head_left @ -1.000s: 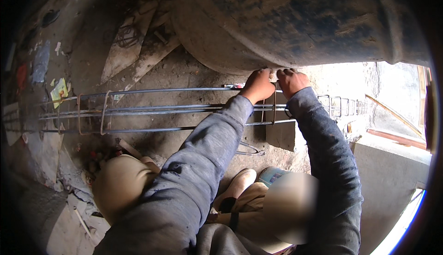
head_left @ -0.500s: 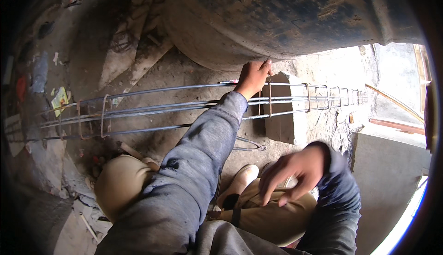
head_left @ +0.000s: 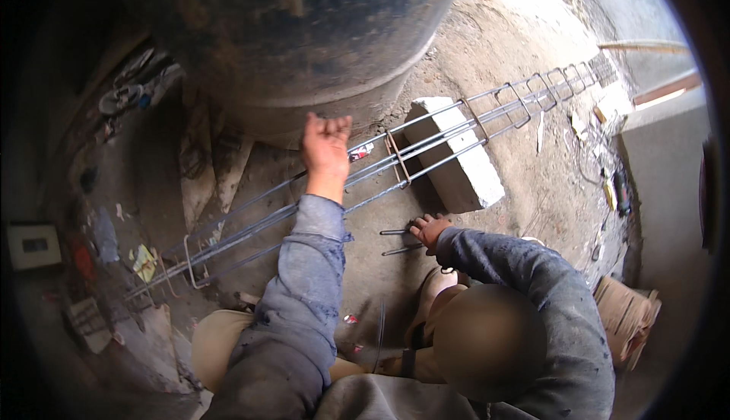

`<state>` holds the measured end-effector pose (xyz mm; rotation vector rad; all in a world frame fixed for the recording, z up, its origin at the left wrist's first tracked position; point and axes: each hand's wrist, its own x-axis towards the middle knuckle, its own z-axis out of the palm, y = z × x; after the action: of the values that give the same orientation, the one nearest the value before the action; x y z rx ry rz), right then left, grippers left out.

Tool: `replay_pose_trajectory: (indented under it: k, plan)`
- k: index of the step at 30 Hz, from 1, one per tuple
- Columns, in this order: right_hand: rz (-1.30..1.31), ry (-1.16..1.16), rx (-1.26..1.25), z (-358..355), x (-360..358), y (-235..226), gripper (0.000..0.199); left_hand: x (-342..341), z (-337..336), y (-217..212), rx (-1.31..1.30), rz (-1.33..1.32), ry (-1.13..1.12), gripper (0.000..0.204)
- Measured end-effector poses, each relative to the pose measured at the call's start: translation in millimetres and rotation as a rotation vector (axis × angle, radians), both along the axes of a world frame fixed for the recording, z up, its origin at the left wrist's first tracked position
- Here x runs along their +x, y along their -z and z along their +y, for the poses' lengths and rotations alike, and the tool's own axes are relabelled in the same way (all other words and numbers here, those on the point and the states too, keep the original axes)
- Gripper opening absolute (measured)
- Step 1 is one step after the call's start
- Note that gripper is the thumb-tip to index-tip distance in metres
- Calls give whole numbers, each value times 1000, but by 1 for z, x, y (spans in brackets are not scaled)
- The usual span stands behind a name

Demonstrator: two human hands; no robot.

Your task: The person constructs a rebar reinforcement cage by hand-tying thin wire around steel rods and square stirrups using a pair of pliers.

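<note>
My left hand (head_left: 327,154) is raised over the far side of a long rebar cage (head_left: 422,148), palm up, its fingers apart and slightly curled, holding nothing. The cage slants from lower left to upper right, with thin stirrups (head_left: 398,159) around its long bars. Below it, my right hand (head_left: 431,231) reaches to the ground, fingers bent over one end of a tool with two thin dark handles (head_left: 395,231). The hand hides the tool's head, so its exact kind is unclear. A pale concrete block (head_left: 456,154) lies beneath the cage.
A large, dirty dark drum (head_left: 304,39) stands just beyond the cage. On the right are a grey wall (head_left: 665,169) and a stack of brown cardboard-like sheets (head_left: 625,319). Rubble and scraps lie along the left. My bent knee (head_left: 490,340) is close in front.
My left hand has turned palm up with its fingers spread. My right hand has moved from above my knee down to the two-handled tool. The view has swung, so the cage now slants.
</note>
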<state>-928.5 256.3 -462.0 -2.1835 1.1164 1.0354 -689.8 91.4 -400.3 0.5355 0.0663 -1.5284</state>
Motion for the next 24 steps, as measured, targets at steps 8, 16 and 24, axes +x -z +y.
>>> replay_pose_trajectory:
  k: [8,16,24]
  plan:
    - [-190,-18,-190,28,-18,35,29,12,6,-46,5,-164,-20,44]
    - [-163,147,117,14,-22,50,42,14,1,-83,-5,-343,9,42]
    - [-508,522,602,-17,14,-65,36,46,3,-76,5,-279,27,38]
